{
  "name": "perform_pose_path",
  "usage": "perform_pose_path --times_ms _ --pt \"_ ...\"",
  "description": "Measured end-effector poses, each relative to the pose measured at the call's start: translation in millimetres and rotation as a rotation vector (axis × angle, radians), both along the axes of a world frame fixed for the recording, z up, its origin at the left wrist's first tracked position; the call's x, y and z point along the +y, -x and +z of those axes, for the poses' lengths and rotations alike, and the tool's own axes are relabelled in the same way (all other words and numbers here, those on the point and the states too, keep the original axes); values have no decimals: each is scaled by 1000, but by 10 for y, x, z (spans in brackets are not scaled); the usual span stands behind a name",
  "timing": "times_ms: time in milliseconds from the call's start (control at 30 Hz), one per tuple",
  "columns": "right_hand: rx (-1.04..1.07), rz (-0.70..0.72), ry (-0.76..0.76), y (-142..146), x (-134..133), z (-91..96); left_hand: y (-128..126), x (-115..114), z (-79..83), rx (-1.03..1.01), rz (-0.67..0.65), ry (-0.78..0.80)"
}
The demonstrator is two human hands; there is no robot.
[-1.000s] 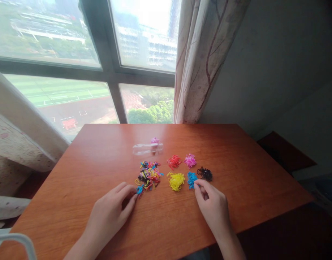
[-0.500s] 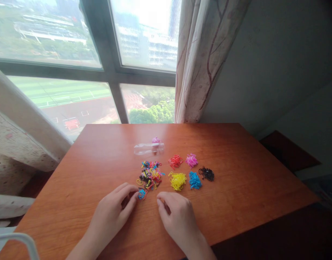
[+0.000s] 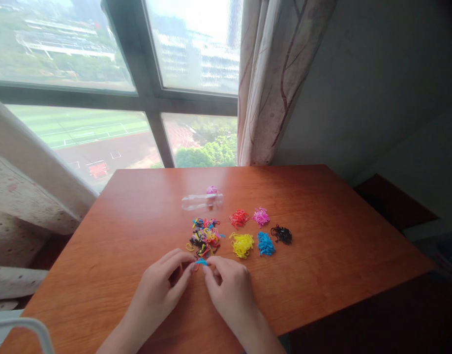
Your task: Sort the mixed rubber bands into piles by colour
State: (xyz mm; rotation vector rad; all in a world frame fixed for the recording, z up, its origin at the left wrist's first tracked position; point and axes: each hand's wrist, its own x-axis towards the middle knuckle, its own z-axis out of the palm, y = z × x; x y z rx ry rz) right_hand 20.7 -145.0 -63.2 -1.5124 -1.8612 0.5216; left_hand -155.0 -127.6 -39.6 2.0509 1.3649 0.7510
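Observation:
Thumb and index finger of my left hand (image 3: 170, 278) pinch a small bunch of blue rubber bands (image 3: 201, 261), with a bit of red showing below it. From the other side, my right hand (image 3: 227, 282) has its fingertips closed on the same bunch. Just beyond my fingers lies a mixed pile of rubber bands (image 3: 205, 238) in black, yellow, red, pink and blue. To its right are sorted piles: yellow bands (image 3: 242, 245), blue bands (image 3: 265, 244), red bands (image 3: 239, 218), pink bands (image 3: 261, 217) and black bands (image 3: 282, 234).
A clear plastic bottle (image 3: 196, 202) lies on its side behind the mixed pile, with a pink item (image 3: 211, 190) by its right end. The wooden table (image 3: 321, 206) reaches the window. A white curved bar (image 3: 22, 322) shows at lower left.
My right hand has moved left to meet my left hand at the blue bands. My left hand has shifted slightly right, and the bunch is now held between both.

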Motion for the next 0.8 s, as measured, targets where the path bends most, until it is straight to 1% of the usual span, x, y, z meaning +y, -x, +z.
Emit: perform_pose_path --times_ms 367,533,667,800 --pt "-1 -4 -56 -116 -91 41 -30 56 38 18 -15 -51" --pt "28 -34 -91 -231 -177 36 -110 125 91 35 -37 -85" --pt "3 -29 -95 -318 -254 13 -324 238 205 84 -121 -98" --pt "22 -8 -75 -363 -337 -8 -676 395 360 248 -241 -126"
